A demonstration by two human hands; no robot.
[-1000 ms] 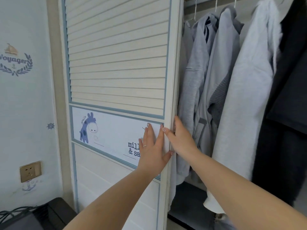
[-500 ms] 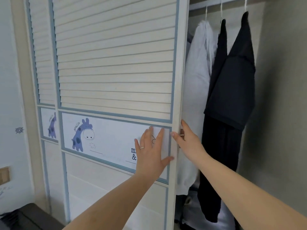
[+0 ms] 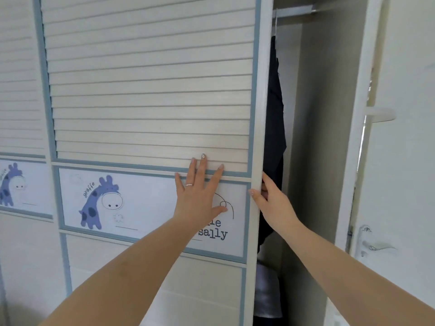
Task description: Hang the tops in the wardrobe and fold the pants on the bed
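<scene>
Right hand [image 3: 273, 203]: your fingers hook round the leading edge of the sliding wardrobe door [image 3: 150, 90], thumb on its front face; the fingertips are hidden behind the stile.

Left hand [image 3: 200, 194]: flat against the door face, fingers spread and straight, palm over the printed band beside the giraffe picture [image 3: 98, 203]. It presses, it does not grasp. A ring [image 3: 189, 184] sits on one finger.

Door: louvred upper panel, blue trim, lettered band below. A second sliding door [image 3: 21, 90] with the same pattern stands to its left.

Opening: a narrow gap between door edge and wardrobe side wall [image 3: 315, 137]. In it hangs a dark top [image 3: 275, 109] from the hanging rail [image 3: 294, 12], just beside the door edge. A pale garment [image 3: 266, 292] shows low in the gap; its kind cannot be told. No pants or bed are in view.

Beyond: a white room door [image 3: 400, 161] with a lever handle [image 3: 374, 243] to the right.

Hazards, as judged:
- Your right fingers lie in the closing gap; if the door runs to the side wall they would be pinched.
- The dark top hangs close to the edge; its fabric could be trapped between door and wall, or dragged off its hanger.
- A flat-palm push high on one side may rack the door in its track.
</scene>
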